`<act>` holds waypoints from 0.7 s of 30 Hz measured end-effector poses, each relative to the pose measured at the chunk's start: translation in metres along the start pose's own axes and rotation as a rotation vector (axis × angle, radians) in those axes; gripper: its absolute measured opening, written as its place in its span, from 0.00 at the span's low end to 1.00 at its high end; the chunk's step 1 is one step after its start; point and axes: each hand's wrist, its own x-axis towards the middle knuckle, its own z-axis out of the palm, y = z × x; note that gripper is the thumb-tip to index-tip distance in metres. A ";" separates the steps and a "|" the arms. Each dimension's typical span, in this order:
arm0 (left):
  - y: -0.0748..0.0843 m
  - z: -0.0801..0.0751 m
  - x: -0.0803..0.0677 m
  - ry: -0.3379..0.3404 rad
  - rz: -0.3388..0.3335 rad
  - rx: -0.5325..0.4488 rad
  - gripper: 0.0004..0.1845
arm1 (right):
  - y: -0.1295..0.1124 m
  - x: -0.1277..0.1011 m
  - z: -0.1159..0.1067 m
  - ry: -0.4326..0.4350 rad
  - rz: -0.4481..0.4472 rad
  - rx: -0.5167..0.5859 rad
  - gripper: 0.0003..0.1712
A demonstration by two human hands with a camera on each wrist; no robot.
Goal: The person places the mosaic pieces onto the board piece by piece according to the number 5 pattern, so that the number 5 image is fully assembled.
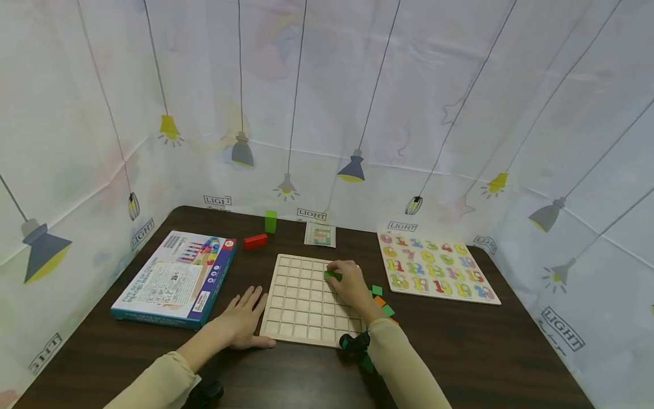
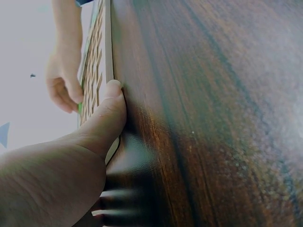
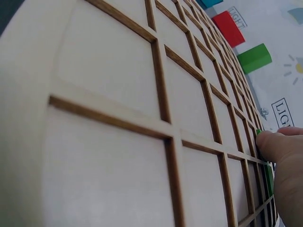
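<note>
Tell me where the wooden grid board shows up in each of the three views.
Head: the wooden grid board lies mid-table, between both hands.
Left wrist: its edge runs up the upper left, the left hand pressing its thumb against it.
Right wrist: it fills nearly the whole picture.
Shared landmark: the right hand holding a green tile on the board.

**Readable text: mostly "LIGHT" plus a number board**

The backdrop sheet [image 1: 327,85] has little boxed "LIGHT" labels printed along it, also legible in the right wrist view. The number puzzle board [image 1: 437,267] shows coloured numerals, 0 up to about 19. The print on the blue box [image 1: 176,278] is too small to read.
</note>
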 end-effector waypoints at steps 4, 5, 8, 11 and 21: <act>-0.003 0.003 0.002 0.000 0.013 -0.022 0.60 | 0.000 -0.001 0.001 0.003 0.010 -0.003 0.13; -0.004 0.004 0.002 0.001 0.014 -0.028 0.60 | 0.000 -0.001 0.001 0.006 0.010 0.001 0.13; -0.007 0.008 0.003 0.011 0.019 -0.016 0.62 | -0.002 -0.002 0.000 0.009 0.018 0.016 0.14; -0.006 0.007 0.004 0.016 0.016 -0.016 0.61 | -0.003 -0.002 -0.001 0.000 0.033 0.027 0.14; 0.001 -0.001 -0.001 -0.006 -0.014 -0.001 0.58 | -0.003 -0.003 -0.003 -0.011 0.045 0.046 0.16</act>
